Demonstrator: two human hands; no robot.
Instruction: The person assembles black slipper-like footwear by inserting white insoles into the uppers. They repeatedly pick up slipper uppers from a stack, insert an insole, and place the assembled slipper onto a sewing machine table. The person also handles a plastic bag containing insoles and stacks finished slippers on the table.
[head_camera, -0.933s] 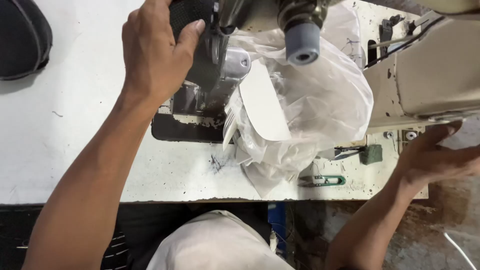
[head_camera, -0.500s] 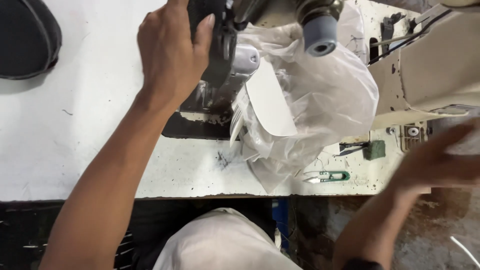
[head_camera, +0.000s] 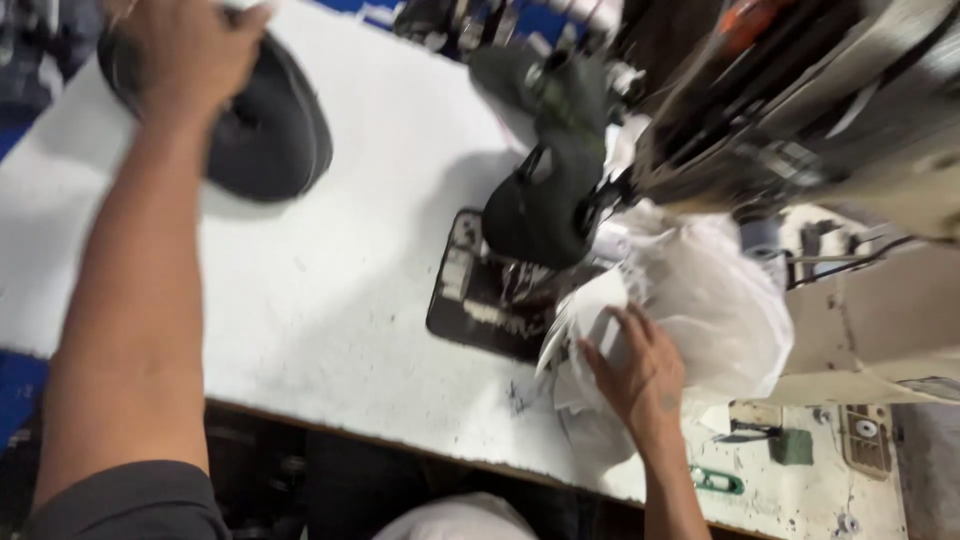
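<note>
The left hand is stretched out to the far left corner of the white counter, lying over the top edge of a dark, rounded shoe piece that rests flat there. Its fingers curl over that edge and seem to be gripping it, though motion blur softens the outline and the fingertips themselves are hidden behind the piece. The right hand is well apart from it, close to the near edge on the other side, with its fingers spread and pressed into a crumpled bundle of white plastic — bearing on it rather than clenching it. That bundle sits just right of the sewing machine's dark base plate and under the machine head, touching both the plate's right edge and the pale machine body behind it. A second dark piece hangs at the needle area, above the plate, between the two hands but nearer the right one. The shoe piece under the left hand runs its long axis diagonally — from upper left toward lower right, pointing roughly at the plate. A pair of green-handled snips lies near the right wrist, at the counter's front edge.
</note>
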